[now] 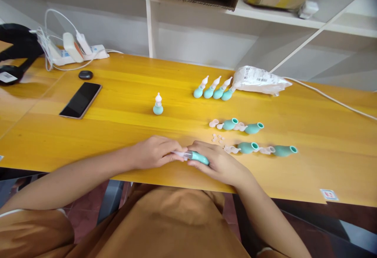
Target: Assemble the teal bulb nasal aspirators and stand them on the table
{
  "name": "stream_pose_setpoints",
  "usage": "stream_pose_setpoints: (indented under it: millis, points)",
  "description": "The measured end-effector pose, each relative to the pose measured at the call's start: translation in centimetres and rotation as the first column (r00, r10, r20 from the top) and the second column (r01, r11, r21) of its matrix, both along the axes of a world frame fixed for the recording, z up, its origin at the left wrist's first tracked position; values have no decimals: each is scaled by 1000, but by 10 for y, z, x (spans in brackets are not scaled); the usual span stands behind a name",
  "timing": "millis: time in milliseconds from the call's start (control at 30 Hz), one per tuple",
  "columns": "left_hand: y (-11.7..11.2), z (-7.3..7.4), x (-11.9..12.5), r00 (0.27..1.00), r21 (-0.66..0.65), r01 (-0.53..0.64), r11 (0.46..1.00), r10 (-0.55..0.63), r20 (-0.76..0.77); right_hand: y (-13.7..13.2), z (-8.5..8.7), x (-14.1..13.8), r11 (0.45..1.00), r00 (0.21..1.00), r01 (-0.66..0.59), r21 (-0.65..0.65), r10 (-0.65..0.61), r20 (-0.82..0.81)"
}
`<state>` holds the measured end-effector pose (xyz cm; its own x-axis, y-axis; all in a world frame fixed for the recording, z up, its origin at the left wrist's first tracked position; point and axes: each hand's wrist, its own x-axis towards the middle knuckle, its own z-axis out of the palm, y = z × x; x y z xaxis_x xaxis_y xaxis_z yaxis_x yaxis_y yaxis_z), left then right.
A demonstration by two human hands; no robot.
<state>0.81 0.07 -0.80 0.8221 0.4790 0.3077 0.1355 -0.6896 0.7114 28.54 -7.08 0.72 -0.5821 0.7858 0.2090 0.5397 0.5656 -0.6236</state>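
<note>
Between my hands, near the table's front edge, a teal-and-clear bulb nasal aspirator [198, 157] lies on its side. My left hand [159, 152] pinches its pale, see-through tip end. Around the teal bulb the fingers of my right hand [218, 160] are closed. To the right of that hand are loose teal bulbs [247, 147] and clear tip pieces [266, 150] in two rows. Small clear rings [218, 138] lie just beyond my right fingers. One whole aspirator [158, 107] stands upright farther back, and several more [213, 89] stand in a row behind.
A white plastic bag [260, 80] sits at the back beside the standing row. On the left lie a phone [81, 100], a small black case [85, 75] and a power strip [79, 55] with cables. White shelves [191, 34] rise behind the table.
</note>
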Motion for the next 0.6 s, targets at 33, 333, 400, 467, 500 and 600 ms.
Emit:
stream_pose_setpoints:
  millis: [33,333,400,467,500,600]
  points:
    - [-2,3,1,999,-40,-36,999,36,2,0,-1,0,999,1000,18,36,-18,-7]
    - [-4,12,14,974,-558,-68,827,177,144,4,-14,1,890,987,136,434,-160,19]
    - [-2,9,13,979,-540,-58,840,153,132,4,-12,0,911,989,107,399,-141,55]
    - [0,7,10,987,-432,-83,898,135,92,3,-8,0,926,990,74,371,-113,84]
    - [1,7,9,990,-358,-96,929,128,66,3,-7,0,929,990,60,364,-101,94]
    - [2,5,4,994,-160,-98,982,103,27,0,-10,-2,938,989,35,345,-83,126]
